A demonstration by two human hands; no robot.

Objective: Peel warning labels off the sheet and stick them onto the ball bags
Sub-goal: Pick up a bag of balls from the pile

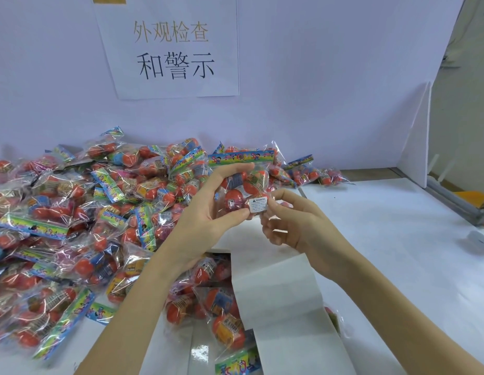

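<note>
My left hand (pixel 208 212) grips a clear ball bag (pixel 242 182) with a colourful header and orange balls, held up above the table. A small white warning label (pixel 258 204) lies on the bag's lower front. My right hand (pixel 292 220) is at the label, its thumb and forefinger pinching the label's right edge against the bag. A long white label sheet (pixel 278 301) lies on the table under my forearms, curling over some bags.
A big heap of ball bags (pixel 81 212) covers the left and middle of the white table (pixel 397 239). A sign with Chinese writing (pixel 173 50) hangs on the back wall. A white partition (pixel 414 136) stands at the right.
</note>
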